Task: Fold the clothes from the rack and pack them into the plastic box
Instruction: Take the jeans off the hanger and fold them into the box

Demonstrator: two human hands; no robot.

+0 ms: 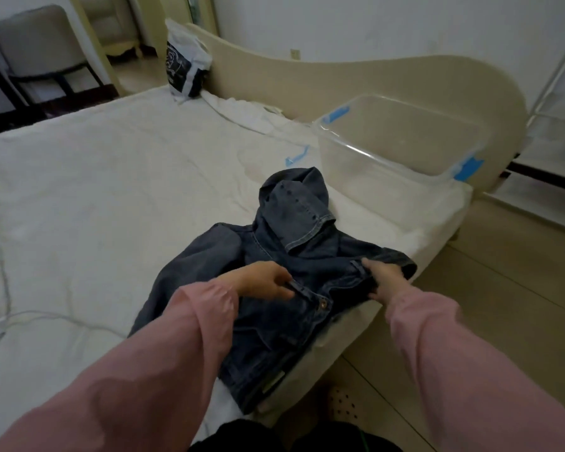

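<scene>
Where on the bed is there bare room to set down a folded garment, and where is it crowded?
Bare mattress spreads wide left of the jeans, between the white cable and the patterned bag. The plastic box looks empty. The right corner is crowded: jeans under the left hand and right hand, box beyond them, crumpled white cloth by the headboard.

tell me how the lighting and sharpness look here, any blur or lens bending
Head view: dim, soft, even light with no hard shadows or glare; the jeans and clear plastic box read fairly sharp, the pink sleeves near the bottom look soft; the wide lens bows the headboard and stretches the edges.
</scene>
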